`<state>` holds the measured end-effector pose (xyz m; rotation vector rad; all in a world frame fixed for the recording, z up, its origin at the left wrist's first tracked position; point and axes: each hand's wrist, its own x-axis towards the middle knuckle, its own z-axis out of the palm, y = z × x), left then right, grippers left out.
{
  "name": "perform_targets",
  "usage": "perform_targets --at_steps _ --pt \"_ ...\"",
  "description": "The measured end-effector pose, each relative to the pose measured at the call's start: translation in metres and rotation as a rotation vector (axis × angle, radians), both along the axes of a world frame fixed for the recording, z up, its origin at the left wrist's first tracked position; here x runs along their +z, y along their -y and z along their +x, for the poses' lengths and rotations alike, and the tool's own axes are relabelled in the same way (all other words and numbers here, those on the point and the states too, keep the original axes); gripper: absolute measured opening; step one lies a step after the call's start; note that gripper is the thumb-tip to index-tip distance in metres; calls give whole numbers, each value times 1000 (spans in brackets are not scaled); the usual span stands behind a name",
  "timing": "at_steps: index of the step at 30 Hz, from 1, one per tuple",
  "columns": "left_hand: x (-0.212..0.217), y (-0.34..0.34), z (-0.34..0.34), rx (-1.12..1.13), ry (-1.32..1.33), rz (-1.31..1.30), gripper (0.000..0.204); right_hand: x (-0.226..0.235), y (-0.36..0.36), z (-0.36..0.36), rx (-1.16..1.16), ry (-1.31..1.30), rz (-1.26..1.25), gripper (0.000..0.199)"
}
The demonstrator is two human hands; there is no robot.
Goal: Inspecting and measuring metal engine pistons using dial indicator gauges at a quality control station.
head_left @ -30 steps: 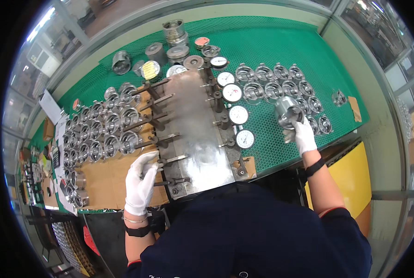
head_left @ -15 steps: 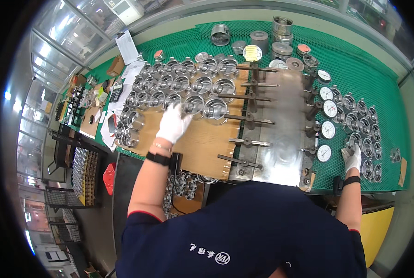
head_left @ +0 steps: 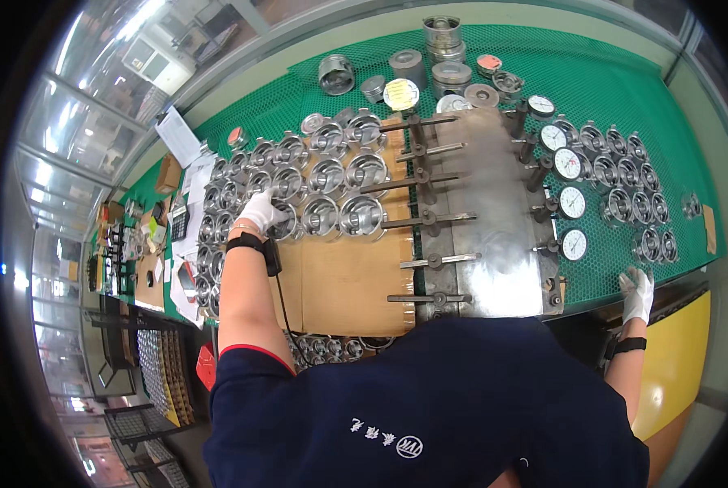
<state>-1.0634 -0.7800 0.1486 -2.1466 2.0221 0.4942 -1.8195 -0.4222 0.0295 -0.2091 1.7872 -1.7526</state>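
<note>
My left hand, in a white glove, reaches to the front row of silver metal pistons on the brown cardboard. Its fingers curl over the rim of one piston; the palm side is hidden. To the right of it two more pistons, a middle one and an end one, stand open side up. My right hand, also gloved, is over the table's front edge at the right, fingers apart and holding nothing. Just beyond it a smaller group of pistons stands on the green mat.
A steel plate lies mid-table, with metal bars on posts along its left and dial gauges along its right. Cylindrical metal parts stand at the back. Papers lie at the left. A yellow panel is below the right edge.
My right hand has let go of a piston in the right group and drawn back toward the table edge. My left hand has moved left onto a front-row piston. The view has shifted.
</note>
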Motion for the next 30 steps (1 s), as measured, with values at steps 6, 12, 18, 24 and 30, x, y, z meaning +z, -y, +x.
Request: perform_targets --at_steps 6,12,18,24,30 --pt "-6 -31 11 -3 86 -32 88 18 -1 8 -9 18 -20 77" --pt "-13 -128 17 46 36 -178 74 35 26 17 79 -12 -37 74" --pt "-15 -221 -38 -47 -135 -284 45 38 58 12 214 -16 -81 71" --pt "1 -240 -120 -96 -231 -273 43 76 104 39 364 -74 -115 74" --pt "-13 -242 -108 -68 -457 -632 80 108 124 67 473 -93 -109 70"
